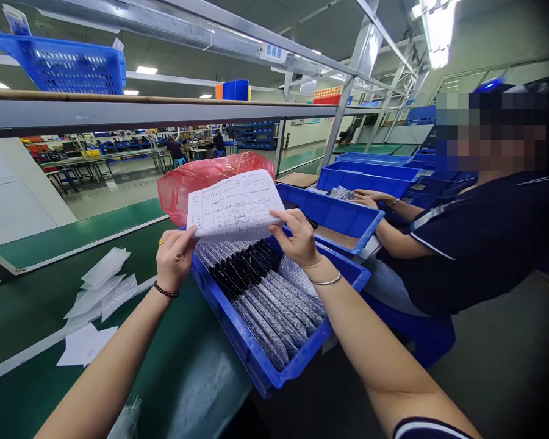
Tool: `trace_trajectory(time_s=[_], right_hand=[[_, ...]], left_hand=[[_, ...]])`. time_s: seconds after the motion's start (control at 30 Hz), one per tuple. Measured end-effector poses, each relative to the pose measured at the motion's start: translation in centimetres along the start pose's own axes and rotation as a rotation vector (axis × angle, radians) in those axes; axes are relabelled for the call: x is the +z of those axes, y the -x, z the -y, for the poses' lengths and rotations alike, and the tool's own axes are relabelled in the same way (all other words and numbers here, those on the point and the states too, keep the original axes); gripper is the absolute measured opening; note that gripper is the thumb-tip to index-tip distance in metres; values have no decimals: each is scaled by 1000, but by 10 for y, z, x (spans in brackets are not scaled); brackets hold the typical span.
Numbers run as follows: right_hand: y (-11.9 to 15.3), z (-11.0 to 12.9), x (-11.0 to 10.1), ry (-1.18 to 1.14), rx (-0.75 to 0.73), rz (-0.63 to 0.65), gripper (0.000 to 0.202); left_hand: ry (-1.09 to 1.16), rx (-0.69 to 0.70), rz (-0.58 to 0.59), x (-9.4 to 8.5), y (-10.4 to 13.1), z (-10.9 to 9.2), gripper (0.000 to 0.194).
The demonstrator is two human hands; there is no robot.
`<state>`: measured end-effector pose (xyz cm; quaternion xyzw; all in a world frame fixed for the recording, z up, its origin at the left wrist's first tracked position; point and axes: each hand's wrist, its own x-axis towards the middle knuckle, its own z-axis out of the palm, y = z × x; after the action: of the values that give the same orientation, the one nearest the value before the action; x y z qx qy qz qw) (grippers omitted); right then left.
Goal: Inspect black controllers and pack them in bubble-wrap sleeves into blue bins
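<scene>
In the head view, the left hand (176,256) and the right hand (298,239) pinch one printed sheet (235,204) at its lower left and right, above one blue bin (249,353); the bin looks largely filled, its bubble-wrapped packs (274,314) overlapping too much to count; the sheet is not yet set down; one red bag (196,175) sits behind it; several clear bags (105,268), number uncertain, lie left.

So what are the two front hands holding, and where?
A paper, near its lower corners: left hand at the left one, right hand at the right.
</scene>
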<state>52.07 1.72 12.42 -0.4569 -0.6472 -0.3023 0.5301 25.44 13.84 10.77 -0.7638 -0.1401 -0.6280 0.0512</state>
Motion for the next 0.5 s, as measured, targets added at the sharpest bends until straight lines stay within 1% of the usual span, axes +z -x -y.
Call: trace_trajectory(time_s=[0.1,0.17,0.2,0.23,0.27,0.33,0.4,0.43,0.5], right_hand=[[-1,-1,-1,36,-102,-44,35],[-1,-2,-2,40,-107,-57,33],[-1,-2,-1,32,-84,-57,31],[0,-3,-1,12,-40,-49,29],[1,-4,1,-25,27,-36,29],[3,-8,6,-167,236,0,32],[6,-13,11,-356,491,31,37],[8,-16,14,-437,601,36,39],[10,-23,17,-524,744,36,42]], left_hand=[[-36,86,-15,1,0,4,29],[-40,96,-2,1,1,4,29],[-35,72,14,1,1,4,27],[-17,20,42,1,1,3,26],[21,-65,75,2,1,1,25],[171,-303,141,3,1,-3,30],[412,-539,211,7,0,-8,46],[547,-633,244,9,0,-10,56],[776,-777,302,13,2,-14,75]])
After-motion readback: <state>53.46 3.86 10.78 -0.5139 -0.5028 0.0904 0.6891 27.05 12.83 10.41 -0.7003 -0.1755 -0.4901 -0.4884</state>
